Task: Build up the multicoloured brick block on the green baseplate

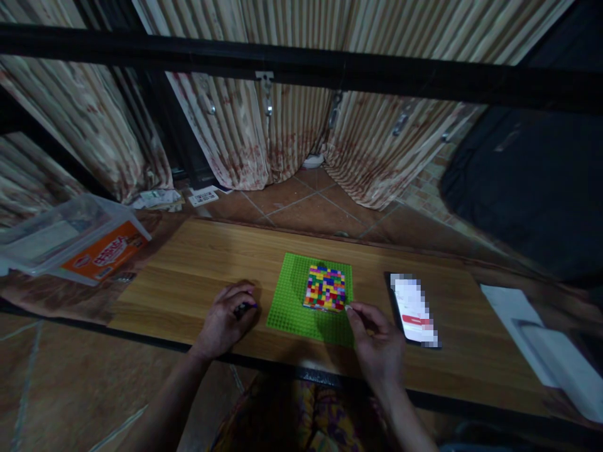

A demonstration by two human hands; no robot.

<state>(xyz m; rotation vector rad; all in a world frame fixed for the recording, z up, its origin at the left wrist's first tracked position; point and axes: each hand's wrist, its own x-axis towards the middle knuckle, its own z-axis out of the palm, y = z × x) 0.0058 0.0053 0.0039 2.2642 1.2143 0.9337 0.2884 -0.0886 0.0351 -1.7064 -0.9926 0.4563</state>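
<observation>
A green studded baseplate (287,307) lies on the wooden table. On its right half stands a squarish block of small multicoloured toy bricks (326,289). To the left of the baseplate, my left hand (228,317) rests on the table with its fingers curled round small dark and purple pieces, which look like toy bricks and are mostly hidden. My right hand (377,342) is at the baseplate's right edge, thumb and forefinger pinched beside the block's near right corner. Something tiny and pale shows at those fingertips, too small to make out.
A phone (414,311) with a lit screen lies right of my right hand. Pale papers (518,326) are at the table's right end. A clear plastic box (101,223) with an orange label stands at the left. Beyond the table are a dark bar (301,59) and striped curtains (226,125).
</observation>
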